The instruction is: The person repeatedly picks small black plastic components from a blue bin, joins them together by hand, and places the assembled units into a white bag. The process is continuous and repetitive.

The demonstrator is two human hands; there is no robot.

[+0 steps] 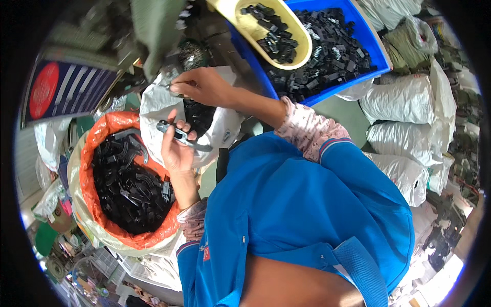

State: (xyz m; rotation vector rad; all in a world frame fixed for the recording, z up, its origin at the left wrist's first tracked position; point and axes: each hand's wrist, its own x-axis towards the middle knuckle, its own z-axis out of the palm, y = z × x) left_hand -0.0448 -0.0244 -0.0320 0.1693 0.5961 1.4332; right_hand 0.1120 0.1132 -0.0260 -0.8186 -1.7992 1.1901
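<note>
My left hand (177, 153) is closed around a dark curved plastic lever (192, 140), with a blocky head near the fingertips and a grey tail that sticks out past the fingers. Just above and beyond it, my right hand (204, 86) has its fingers pinched together; what they hold, if anything, is too small to make out. Both hands are over a white woven sack (156, 110) with black parts (199, 115) inside. Left of it stands an orange-lined sack (97, 215) full of similar black curved parts (128, 189).
A blue bin (340, 84) heaped with small black pieces stands at the far right, and a yellow scoop-shaped tray (303, 48) rests on it. White filled sacks (399, 102) are stacked along the right. A dark printed box (71, 84) is at the far left.
</note>
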